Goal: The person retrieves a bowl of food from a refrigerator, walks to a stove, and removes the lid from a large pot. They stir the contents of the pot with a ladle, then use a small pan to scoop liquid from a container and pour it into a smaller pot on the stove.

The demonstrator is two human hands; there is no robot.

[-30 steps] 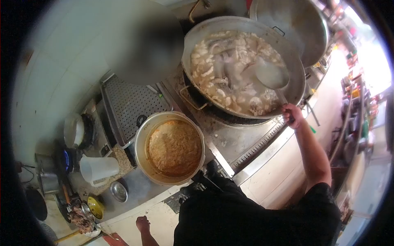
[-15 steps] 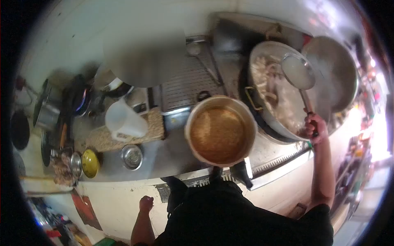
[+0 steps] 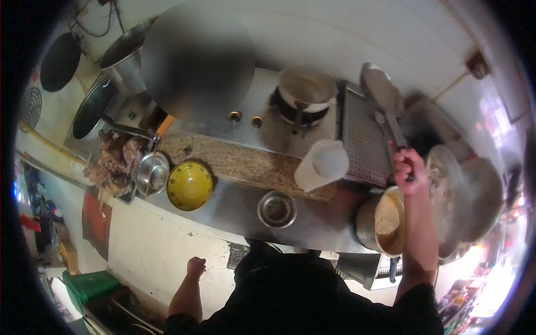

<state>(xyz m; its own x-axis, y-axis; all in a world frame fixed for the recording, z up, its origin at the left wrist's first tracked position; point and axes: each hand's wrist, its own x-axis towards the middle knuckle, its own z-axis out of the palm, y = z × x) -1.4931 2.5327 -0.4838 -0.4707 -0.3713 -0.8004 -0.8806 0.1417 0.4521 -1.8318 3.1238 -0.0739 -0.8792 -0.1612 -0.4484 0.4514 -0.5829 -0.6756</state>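
Observation:
My right hand (image 3: 408, 170) is wrapped around the handle of a round mesh skimmer (image 3: 381, 89), which is raised near the right edge of the perforated metal tray (image 3: 365, 137). Below that forearm stands a deep pot (image 3: 368, 223) of brown liquid, partly covered by my arm. The large pot (image 3: 444, 190) of pale contents lies just right of my hand. My left hand (image 3: 195, 267) hangs low in front of the counter, its fingers curled, with nothing visible in them.
Along the counter sit a white plastic jug (image 3: 321, 166), a small metal bowl (image 3: 277, 209), a yellow bowl (image 3: 190, 186) and another metal bowl (image 3: 152, 173) beside a heap of cooked-looking meat (image 3: 114, 162). A saucepan (image 3: 306, 89) stands behind. A grey blur hides part of the back.
The view has turned to the left. My right hand has carried the skimmer away from above the large pot toward the perforated tray. My left hand stays low and curled.

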